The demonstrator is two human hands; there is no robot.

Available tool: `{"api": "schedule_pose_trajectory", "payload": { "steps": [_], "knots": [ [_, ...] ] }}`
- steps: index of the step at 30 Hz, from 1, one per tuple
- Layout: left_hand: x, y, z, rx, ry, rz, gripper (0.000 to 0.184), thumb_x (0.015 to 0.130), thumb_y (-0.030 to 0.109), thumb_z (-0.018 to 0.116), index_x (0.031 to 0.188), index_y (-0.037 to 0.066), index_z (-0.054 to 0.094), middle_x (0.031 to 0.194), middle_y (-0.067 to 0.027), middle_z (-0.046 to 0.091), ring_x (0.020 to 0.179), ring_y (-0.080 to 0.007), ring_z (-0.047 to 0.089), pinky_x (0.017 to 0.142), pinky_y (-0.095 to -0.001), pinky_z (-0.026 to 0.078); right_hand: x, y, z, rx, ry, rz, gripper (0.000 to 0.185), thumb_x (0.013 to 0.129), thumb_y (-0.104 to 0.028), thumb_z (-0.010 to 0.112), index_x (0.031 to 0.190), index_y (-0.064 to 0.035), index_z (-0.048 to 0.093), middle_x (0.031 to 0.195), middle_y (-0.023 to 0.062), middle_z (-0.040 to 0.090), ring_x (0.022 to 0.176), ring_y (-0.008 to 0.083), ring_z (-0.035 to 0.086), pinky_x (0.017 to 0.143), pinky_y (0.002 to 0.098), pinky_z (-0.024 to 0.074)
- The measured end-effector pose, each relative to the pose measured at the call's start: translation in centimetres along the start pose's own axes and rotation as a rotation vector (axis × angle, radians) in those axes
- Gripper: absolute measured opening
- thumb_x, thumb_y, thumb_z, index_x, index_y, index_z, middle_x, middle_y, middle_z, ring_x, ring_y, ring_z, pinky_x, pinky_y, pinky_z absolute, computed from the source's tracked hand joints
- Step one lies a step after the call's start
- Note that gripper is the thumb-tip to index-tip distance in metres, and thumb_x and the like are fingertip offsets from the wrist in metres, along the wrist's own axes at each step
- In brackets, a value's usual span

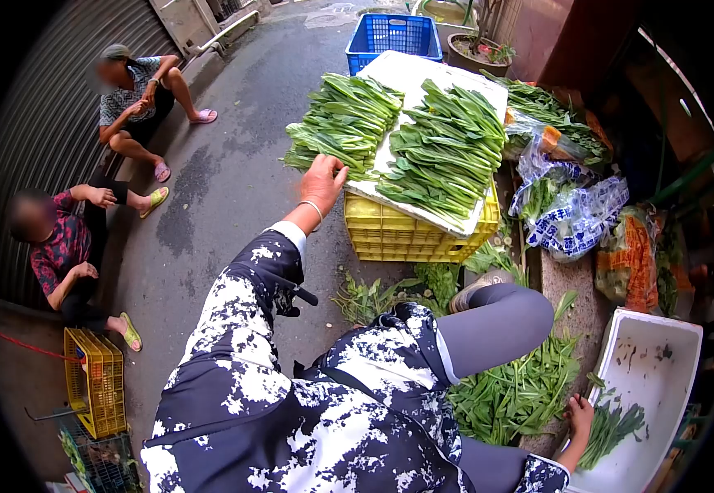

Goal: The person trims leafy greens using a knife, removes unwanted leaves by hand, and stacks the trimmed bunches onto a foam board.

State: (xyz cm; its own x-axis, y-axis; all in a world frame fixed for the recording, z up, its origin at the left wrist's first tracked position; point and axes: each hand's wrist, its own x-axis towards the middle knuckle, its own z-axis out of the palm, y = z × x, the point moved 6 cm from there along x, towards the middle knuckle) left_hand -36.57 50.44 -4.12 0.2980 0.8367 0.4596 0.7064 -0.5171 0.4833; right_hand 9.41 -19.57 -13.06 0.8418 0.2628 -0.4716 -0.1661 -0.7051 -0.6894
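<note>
My left hand (324, 181) is at the near edge of the left pile of leafy greens (344, 123), its fingers bent over the stem ends; whether it grips any is hidden. A second pile of greens (447, 148) lies beside it on a white foam lid (398, 70), which rests on a yellow crate (406, 238). At the lower right, my right hand (579, 415) is between loose greens (521, 394) on the ground and a small bunch (612, 431) inside a white foam box (653, 361). Its fingers are curled, their contents too small to make out.
Two people (131, 99) sit by the shutter at left, the nearer in a patterned red top (61, 246). A blue crate (394, 37) stands behind the lid. Bagged vegetables (570, 214) lie at right. A yellow basket (98, 386) is at lower left.
</note>
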Motion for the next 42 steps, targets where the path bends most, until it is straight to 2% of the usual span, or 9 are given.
{"api": "schedule_pose_trajectory", "payload": {
  "steps": [1,4,6,8,9,16,22,32,42],
  "knots": [
    [0.1,0.2,0.3,-0.059,-0.013,-0.054,0.023,0.07,0.027,0.069,0.072,0.007,0.057,0.07,-0.0079,0.052,0.066,-0.0241,0.054,0.059,-0.0334,0.044,0.1,0.2,0.0,-0.001,0.001,0.0,0.033,0.081,-0.011,0.059,0.11,0.0031,0.052,0.081,0.0063,0.058,0.063,0.0127,0.054,0.046,0.0246,0.0455],
    [0.7,0.6,1.6,-0.001,-0.024,-0.084,0.029,0.068,0.032,0.07,0.074,0.006,0.056,0.078,-0.01,0.055,0.069,-0.0283,0.055,0.062,-0.0373,0.046,0.4,0.4,0.0,0.005,-0.006,-0.003,0.033,0.081,-0.011,0.06,0.109,0.0032,0.052,0.081,0.0066,0.058,0.062,0.013,0.054,0.046,0.0249,0.0466],
    [1.1,1.6,1.8,0.027,0.051,-0.109,0.042,0.063,0.04,0.073,0.069,0.002,0.056,0.073,-0.0108,0.056,0.066,-0.0256,0.055,0.061,-0.0352,0.045,0.5,0.4,0.1,-0.012,-0.004,-0.008,0.034,0.079,-0.013,0.061,0.109,0.0003,0.052,0.073,0.0028,0.056,0.055,0.0105,0.051,0.046,0.0245,0.0444],
    [1.3,0.6,2.2,0.026,-0.05,-0.496,0.051,0.055,0.048,0.076,0.067,0.003,0.056,0.077,-0.0127,0.058,0.069,-0.027,0.057,0.063,-0.0359,0.046,0.4,0.4,0.0,-0.016,-0.004,-0.011,0.033,0.079,-0.013,0.061,0.109,0.0002,0.052,0.072,0.0028,0.055,0.055,0.0105,0.051,0.046,0.0246,0.0443],
    [1.4,0.6,2.5,0.028,-0.082,-0.516,0.05,0.055,0.047,0.075,0.075,0.004,0.058,0.085,-0.0134,0.057,0.081,-0.0314,0.058,0.071,-0.0392,0.047,0.4,0.4,0.0,-0.02,-0.007,-0.014,0.033,0.079,-0.013,0.06,0.109,0.0,0.052,0.072,0.0029,0.055,0.055,0.0105,0.051,0.046,0.0248,0.0442],
    [1.2,-0.5,3.7,-0.093,-0.005,-0.624,0.033,0.063,0.036,0.07,0.071,0.007,0.058,0.081,-0.0105,0.057,0.081,-0.028,0.057,0.07,-0.0377,0.046,0.4,0.6,-0.1,0.014,-0.003,-0.013,0.033,0.08,-0.013,0.06,0.108,0.001,0.052,0.071,0.0037,0.055,0.055,0.0113,0.051,0.046,0.025,0.044],
    [0.7,0.0,3.5,-0.103,0.195,-0.385,0.026,0.062,0.028,0.072,0.062,0.008,0.054,0.073,-0.0072,0.054,0.069,-0.0245,0.054,0.064,-0.0357,0.044,0.6,0.3,0.0,0.005,-0.01,-0.006,0.033,0.079,-0.012,0.061,0.108,0.0014,0.052,0.071,0.0045,0.056,0.054,0.0119,0.051,0.046,0.0253,0.0442],
    [0.7,-0.9,4.8,-0.258,0.151,-0.474,0.024,0.063,0.021,0.073,0.062,0.008,0.053,0.066,-0.0057,0.055,0.06,-0.0239,0.054,0.058,-0.0348,0.044,-0.3,-0.3,0.0,-0.008,-0.019,-0.005,0.036,0.08,-0.012,0.06,0.112,0.0028,0.051,0.08,0.0058,0.057,0.061,0.0131,0.053,0.046,0.0255,0.0454],
    [0.6,-0.6,5.6,-0.168,0.187,-0.319,0.029,0.061,0.015,0.073,0.078,0.006,0.051,0.068,-0.0044,0.058,0.06,-0.0183,0.055,0.06,-0.0309,0.047,0.0,-0.2,0.1,0.008,-0.023,-0.027,0.033,0.08,-0.011,0.06,0.108,0.004,0.053,0.079,0.0085,0.058,0.06,0.0145,0.054,0.045,0.0262,0.0466]
  ]
}}
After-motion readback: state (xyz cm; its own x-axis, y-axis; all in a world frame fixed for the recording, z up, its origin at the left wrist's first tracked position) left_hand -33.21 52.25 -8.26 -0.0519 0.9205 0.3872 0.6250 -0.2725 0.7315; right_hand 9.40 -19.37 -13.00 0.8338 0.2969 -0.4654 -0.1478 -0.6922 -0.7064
